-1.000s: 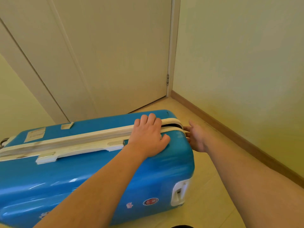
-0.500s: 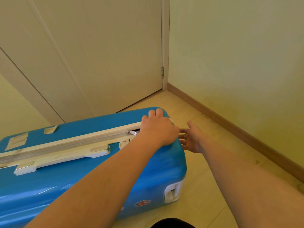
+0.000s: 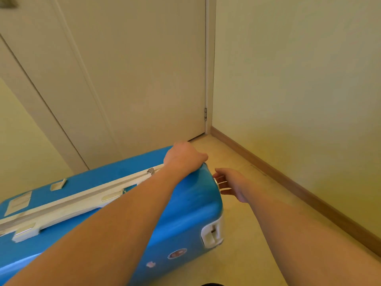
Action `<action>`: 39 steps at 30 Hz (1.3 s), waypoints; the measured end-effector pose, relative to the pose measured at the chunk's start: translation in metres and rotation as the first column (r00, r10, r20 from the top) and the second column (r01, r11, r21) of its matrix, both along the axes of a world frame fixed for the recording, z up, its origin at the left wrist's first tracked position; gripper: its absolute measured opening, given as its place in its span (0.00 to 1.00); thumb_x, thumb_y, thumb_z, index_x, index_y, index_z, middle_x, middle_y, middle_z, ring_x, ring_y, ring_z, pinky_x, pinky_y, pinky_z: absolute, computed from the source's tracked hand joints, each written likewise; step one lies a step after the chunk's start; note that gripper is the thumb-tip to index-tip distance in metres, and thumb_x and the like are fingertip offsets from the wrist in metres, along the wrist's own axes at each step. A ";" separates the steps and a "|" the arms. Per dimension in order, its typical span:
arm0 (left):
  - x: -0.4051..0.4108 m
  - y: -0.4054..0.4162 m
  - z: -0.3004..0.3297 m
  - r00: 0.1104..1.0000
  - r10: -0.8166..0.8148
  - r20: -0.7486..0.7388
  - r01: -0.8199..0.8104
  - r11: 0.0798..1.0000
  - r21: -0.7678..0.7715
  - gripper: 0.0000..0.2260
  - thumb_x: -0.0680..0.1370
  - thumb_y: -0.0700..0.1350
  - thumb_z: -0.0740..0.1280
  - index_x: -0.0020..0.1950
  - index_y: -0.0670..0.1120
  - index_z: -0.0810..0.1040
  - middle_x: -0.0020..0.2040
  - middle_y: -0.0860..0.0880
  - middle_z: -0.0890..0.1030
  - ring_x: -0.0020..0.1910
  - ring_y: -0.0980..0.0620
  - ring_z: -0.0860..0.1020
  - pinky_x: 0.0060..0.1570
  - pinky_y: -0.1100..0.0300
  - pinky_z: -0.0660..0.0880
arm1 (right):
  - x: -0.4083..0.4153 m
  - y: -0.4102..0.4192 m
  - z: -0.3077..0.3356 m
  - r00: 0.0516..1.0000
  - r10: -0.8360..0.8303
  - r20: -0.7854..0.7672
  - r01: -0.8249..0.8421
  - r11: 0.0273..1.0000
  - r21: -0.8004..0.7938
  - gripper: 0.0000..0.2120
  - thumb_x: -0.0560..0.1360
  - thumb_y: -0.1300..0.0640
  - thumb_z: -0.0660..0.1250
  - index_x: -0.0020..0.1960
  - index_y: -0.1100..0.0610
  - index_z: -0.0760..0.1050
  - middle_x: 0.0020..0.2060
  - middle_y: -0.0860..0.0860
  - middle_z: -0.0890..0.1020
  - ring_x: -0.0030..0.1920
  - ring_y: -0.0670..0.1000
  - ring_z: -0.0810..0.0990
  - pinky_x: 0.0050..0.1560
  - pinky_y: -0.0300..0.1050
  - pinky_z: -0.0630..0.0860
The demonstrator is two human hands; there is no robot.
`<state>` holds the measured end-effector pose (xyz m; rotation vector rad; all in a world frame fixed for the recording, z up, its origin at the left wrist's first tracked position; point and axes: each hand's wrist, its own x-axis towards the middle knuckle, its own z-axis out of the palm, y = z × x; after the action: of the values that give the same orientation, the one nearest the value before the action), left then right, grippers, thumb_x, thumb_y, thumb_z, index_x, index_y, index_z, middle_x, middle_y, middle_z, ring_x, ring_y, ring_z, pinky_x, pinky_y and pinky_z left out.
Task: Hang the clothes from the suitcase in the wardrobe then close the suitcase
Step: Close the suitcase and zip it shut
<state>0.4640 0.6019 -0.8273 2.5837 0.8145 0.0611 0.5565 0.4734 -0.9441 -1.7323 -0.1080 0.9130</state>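
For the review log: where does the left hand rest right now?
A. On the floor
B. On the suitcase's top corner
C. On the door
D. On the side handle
B: the left hand lies over the blue suitcase's top corner, by the zip line.

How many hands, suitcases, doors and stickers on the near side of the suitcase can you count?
Hands: 2, the left hand and the right hand
Suitcases: 1, the blue suitcase
Doors: 1, the door
Stickers on the near side: 2, the round sticker and the pink sticker
Total: 6
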 end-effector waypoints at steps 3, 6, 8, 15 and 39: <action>-0.007 0.017 0.036 0.994 0.053 0.095 -0.048 0.998 -0.047 0.14 0.74 0.52 0.66 0.35 0.44 0.71 0.33 0.49 0.73 0.32 0.52 0.71 0.29 0.61 0.64 | -0.001 0.015 0.032 0.990 0.085 0.117 -0.085 0.996 0.001 0.17 0.79 0.45 0.59 0.52 0.58 0.78 0.44 0.53 0.81 0.43 0.51 0.78 0.52 0.47 0.74; -0.015 0.028 0.068 0.966 0.123 0.228 -0.097 0.988 -0.121 0.14 0.72 0.50 0.67 0.33 0.44 0.68 0.30 0.49 0.70 0.30 0.49 0.70 0.28 0.61 0.64 | -0.003 0.032 0.080 0.946 0.150 0.287 -0.158 0.987 0.004 0.22 0.74 0.39 0.60 0.59 0.52 0.80 0.52 0.50 0.82 0.50 0.49 0.77 0.60 0.50 0.72; -0.023 0.041 0.095 0.922 0.191 0.336 -0.136 0.974 -0.181 0.15 0.71 0.50 0.68 0.32 0.44 0.67 0.29 0.49 0.70 0.31 0.47 0.71 0.30 0.61 0.65 | -0.007 0.047 0.122 0.892 0.187 0.412 -0.212 0.977 0.015 0.17 0.76 0.42 0.58 0.48 0.51 0.80 0.40 0.46 0.80 0.41 0.48 0.75 0.54 0.51 0.71; -0.053 0.091 0.167 0.699 0.395 0.596 -0.103 0.881 -0.463 0.14 0.68 0.54 0.69 0.39 0.43 0.75 0.34 0.46 0.74 0.33 0.47 0.75 0.36 0.56 0.73 | -0.022 0.091 0.247 0.736 0.165 0.657 -0.209 0.978 -0.010 0.14 0.78 0.42 0.59 0.45 0.49 0.78 0.42 0.51 0.81 0.45 0.54 0.80 0.55 0.54 0.75; -0.161 0.245 0.097 0.504 0.697 0.510 -0.376 0.709 -0.596 0.11 0.76 0.45 0.61 0.35 0.42 0.68 0.32 0.46 0.68 0.31 0.47 0.66 0.32 0.57 0.65 | -0.105 0.244 0.264 -0.008 0.508 0.861 -0.029 0.861 -0.508 0.27 0.79 0.39 0.52 0.31 0.58 0.66 0.28 0.52 0.69 0.31 0.54 0.68 0.30 0.46 0.60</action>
<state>0.3033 0.8470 -0.7306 1.5535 1.1379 0.9308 0.4513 0.7173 -0.6797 -2.4598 -1.4054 -0.3431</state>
